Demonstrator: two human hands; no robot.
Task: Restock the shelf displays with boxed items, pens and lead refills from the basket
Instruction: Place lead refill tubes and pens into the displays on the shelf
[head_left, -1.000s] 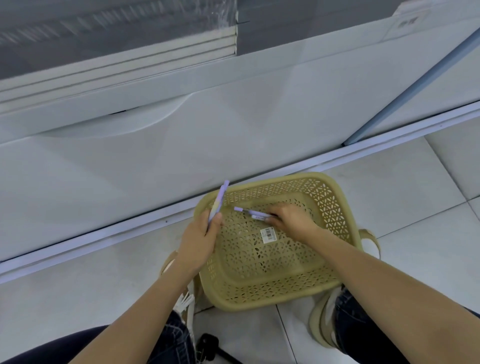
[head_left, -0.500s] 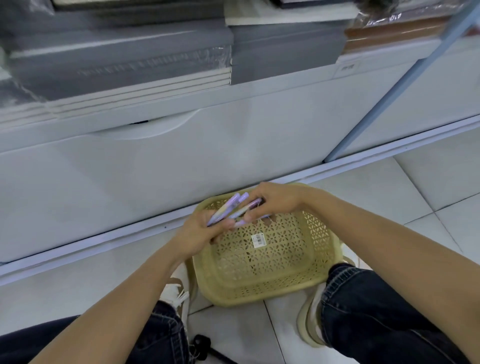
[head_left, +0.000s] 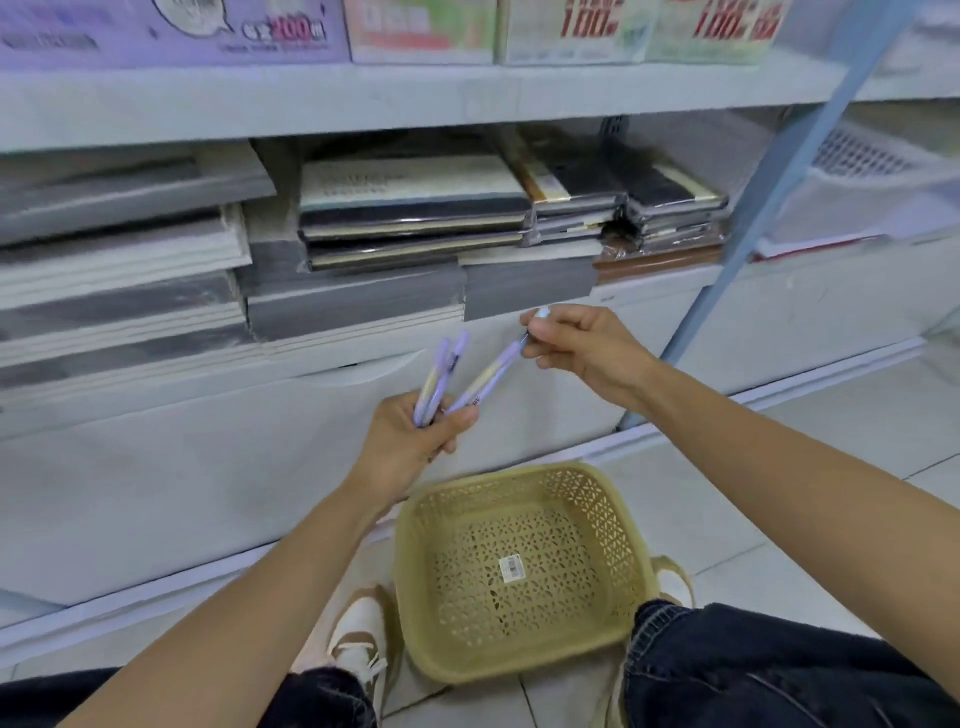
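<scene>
Both hands were up before the shelf (head_left: 363, 98). The left hand (head_left: 410, 441) gripped a fanned bunch of lilac pens (head_left: 441, 374) by their lower ends, and the right hand (head_left: 587, 348) pinched the upper end of the rightmost pen (head_left: 491, 374). Below, the tan basket (head_left: 410, 571) sat on the tiled floor (head_left: 727, 493) between the person's knees, a barcode sticker (head_left: 509, 567) on its bottom.

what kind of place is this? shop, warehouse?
Probably a stationery shop aisle: wrapped notebooks in stacks, boxes with red price print on the shelf above, purple pens in the left hand.
</scene>
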